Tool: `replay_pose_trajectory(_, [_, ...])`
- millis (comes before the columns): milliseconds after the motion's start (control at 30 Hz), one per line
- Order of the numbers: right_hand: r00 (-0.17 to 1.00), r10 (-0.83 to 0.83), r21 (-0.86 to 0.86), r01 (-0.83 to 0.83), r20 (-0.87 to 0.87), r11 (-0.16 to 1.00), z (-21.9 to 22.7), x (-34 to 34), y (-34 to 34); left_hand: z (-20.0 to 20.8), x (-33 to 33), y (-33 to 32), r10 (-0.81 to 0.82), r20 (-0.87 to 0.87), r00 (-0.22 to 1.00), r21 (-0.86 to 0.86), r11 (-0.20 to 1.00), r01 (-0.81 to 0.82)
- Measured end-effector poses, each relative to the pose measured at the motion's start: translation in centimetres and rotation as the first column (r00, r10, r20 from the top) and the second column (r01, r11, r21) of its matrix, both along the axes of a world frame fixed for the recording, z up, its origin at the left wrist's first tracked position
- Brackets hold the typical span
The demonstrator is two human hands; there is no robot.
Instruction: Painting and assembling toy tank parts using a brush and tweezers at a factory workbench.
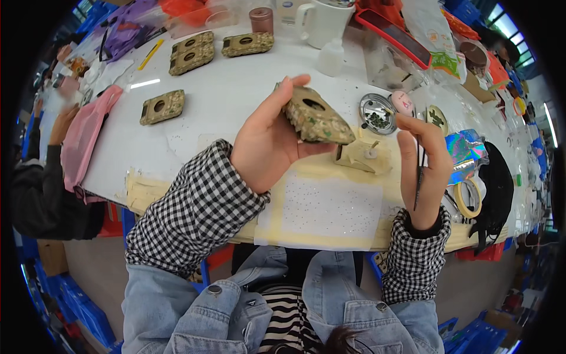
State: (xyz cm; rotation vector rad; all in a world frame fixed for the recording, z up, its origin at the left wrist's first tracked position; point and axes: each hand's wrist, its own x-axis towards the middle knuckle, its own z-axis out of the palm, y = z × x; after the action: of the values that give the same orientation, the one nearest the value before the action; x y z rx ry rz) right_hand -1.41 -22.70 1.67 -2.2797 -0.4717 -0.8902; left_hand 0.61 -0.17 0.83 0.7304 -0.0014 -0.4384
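My left hand (pixel 259 141) is closed around a camouflage model tank hull (pixel 318 121) with a round hole in its top, held tilted above the table. In my right hand (pixel 425 162) a thin dark paintbrush (pixel 419 177) runs down along the palm. The fingertips of that hand are near a round metal dish (pixel 368 109) with small dark green parts in it. Between my hands a yellowish taped block (pixel 359 158) sits on the table, with a small white piece on top. Whether the right fingertips pinch a small part is too small to tell.
More camouflage hulls stand at the left and back, including one hull (pixel 162 107). A white sheet with tiny specks (pixel 330 203) lies before me. White mug (pixel 324 23), red-cased phone (pixel 395 38), tape roll (pixel 469 197) and pink bag (pixel 88 138) surround the workspace. Someone sits at left.
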Motion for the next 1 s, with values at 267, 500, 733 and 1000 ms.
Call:
replay_pose_trajectory(267, [0.997, 0.02, 0.138, -0.009, -0.076, 0.99, 0.0, -0.3, 0.2, -2.1, 2.2, 8.7, 0.19, 0.204, 0.96, 0.431, 0.863, -0.262])
replay_pose_trajectory(500, [0.999, 0.017, 0.189, -0.008, -0.046, 0.982, -0.6, 0.0, -0.1, -2.9, 1.0, 14.1, -0.039, 0.396, 0.917, 0.767, 0.563, -0.307])
replay_pose_trajectory(733, [0.998, 0.025, 0.235, -0.011, -0.056, 0.972, -0.7, -0.1, 0.0, -2.2, 0.6, 14.0, -0.296, 0.572, 0.765, 0.807, 0.042, -0.588])
replay_pose_trajectory(1000, [0.999, 0.051, 0.229, -0.046, -0.014, 0.972, -0.9, -0.1, -0.1, -1.2, 0.7, 23.2, -0.396, 0.605, 0.69, 0.641, -0.271, -0.718])
